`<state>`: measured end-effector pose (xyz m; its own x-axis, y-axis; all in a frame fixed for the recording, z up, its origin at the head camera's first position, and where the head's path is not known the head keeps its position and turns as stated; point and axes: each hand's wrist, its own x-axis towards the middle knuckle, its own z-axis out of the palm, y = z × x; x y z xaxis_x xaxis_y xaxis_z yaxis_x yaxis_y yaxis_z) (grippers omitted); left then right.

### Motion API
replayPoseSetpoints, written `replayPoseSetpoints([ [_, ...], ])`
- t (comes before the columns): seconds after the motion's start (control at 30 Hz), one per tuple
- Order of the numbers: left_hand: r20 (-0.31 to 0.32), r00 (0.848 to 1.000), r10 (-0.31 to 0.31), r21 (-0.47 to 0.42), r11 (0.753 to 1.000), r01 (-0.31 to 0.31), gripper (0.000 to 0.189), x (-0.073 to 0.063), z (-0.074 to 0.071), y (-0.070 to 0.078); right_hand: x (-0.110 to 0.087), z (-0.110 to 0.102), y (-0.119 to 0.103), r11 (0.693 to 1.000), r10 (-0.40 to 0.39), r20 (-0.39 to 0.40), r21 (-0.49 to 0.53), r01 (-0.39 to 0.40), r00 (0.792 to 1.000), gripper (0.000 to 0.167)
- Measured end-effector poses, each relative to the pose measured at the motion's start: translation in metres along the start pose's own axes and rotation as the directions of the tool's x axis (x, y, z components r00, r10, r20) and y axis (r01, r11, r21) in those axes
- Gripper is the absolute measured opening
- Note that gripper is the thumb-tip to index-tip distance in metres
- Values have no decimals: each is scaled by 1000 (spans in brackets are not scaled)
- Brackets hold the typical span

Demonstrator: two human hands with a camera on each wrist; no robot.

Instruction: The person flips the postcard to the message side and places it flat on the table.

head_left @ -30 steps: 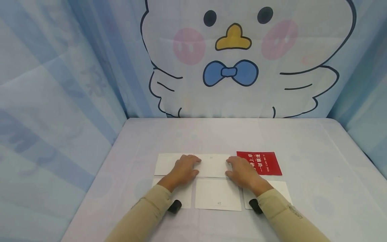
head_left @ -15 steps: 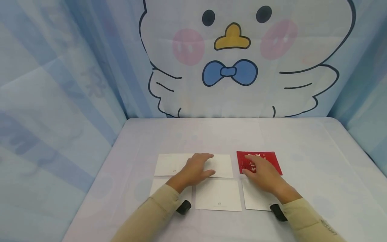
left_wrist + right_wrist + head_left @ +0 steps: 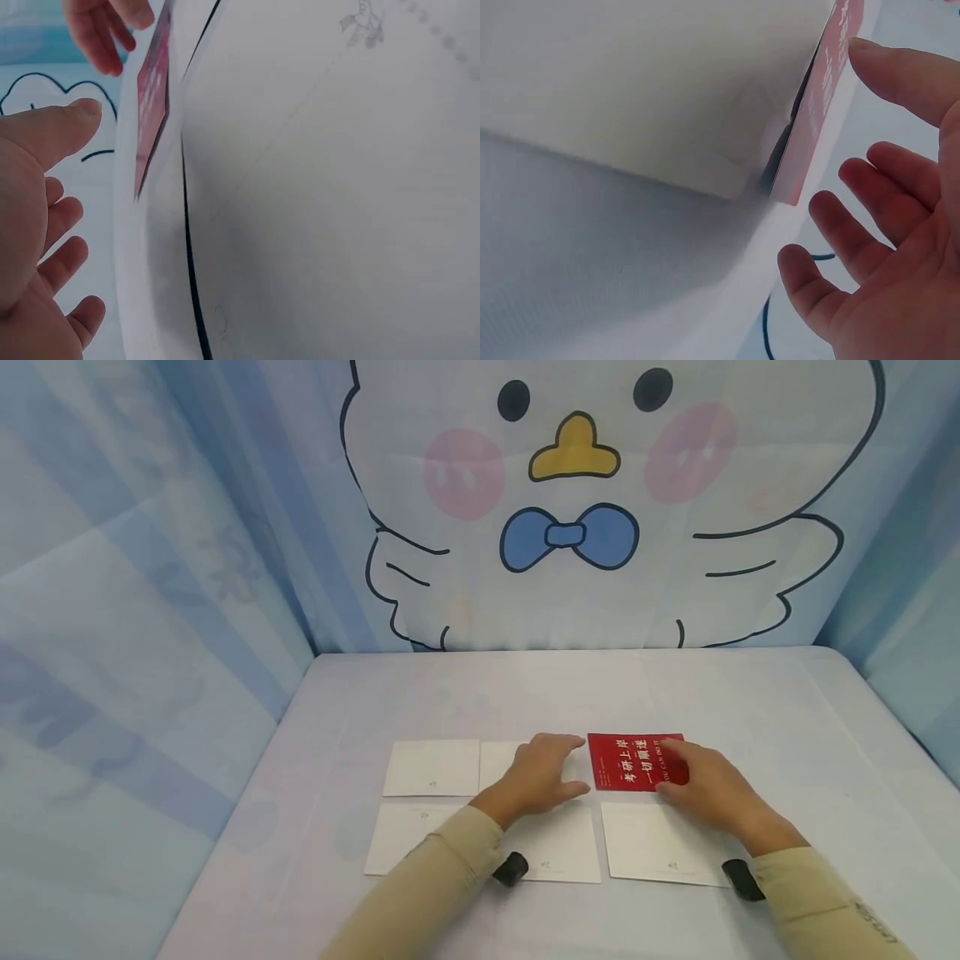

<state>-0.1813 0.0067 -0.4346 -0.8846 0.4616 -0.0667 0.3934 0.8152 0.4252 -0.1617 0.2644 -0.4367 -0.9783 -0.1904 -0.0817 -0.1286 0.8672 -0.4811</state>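
A red card [image 3: 626, 764] with white lettering lies flat at the right end of the back row in the head view. My right hand [image 3: 712, 789] is over its right part, thumb and fingers spread; contact is unclear. Just left of the card is my left hand [image 3: 534, 781], its thumb and fingers apart around nothing. It covers part of a white card [image 3: 495, 762]. In the left wrist view the red card [image 3: 154, 101] stands clear of the left thumb [image 3: 75, 124]. The right wrist view has the right thumb [image 3: 892, 75] near the red card's edge [image 3: 810, 135].
Another white card [image 3: 431, 768] lies at the back left. The front row has white cards at left [image 3: 408, 835], middle [image 3: 566, 843] and right [image 3: 663, 843]. A pale cloth covers the table [image 3: 810, 760]. A printed curtain [image 3: 577, 602] hangs behind it.
Both hands have moved right. The right hand went from the back middle white card onto the red card and then to its right part. The left hand passed over the back white cards; the cards look unmoved.
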Motion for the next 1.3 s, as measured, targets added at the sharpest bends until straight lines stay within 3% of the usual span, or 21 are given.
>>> replayPoseSetpoints([
  [0.4, 9, 1000, 8, 74, 997, -9, 66, 21, 24, 14, 9, -5, 14, 999, 44, 105, -11, -43, 994, 87],
  [0.73, 24, 1000, -13, 179, 984, 8, 60, 29, 26, 17, 14, -6, 19, 998, 54, 127, -27, -51, 990, 86],
  [1.03, 42, 999, -21, 191, 981, 13, 62, 29, 27, 18, 10, -8, 26, 998, 63, 113, 2, -63, 992, 76],
  [1.3, 28, 1000, 11, 211, 977, -16, 49, 29, 26, 20, 6, -9, 28, 999, 37, 109, 36, -41, 993, 72],
])
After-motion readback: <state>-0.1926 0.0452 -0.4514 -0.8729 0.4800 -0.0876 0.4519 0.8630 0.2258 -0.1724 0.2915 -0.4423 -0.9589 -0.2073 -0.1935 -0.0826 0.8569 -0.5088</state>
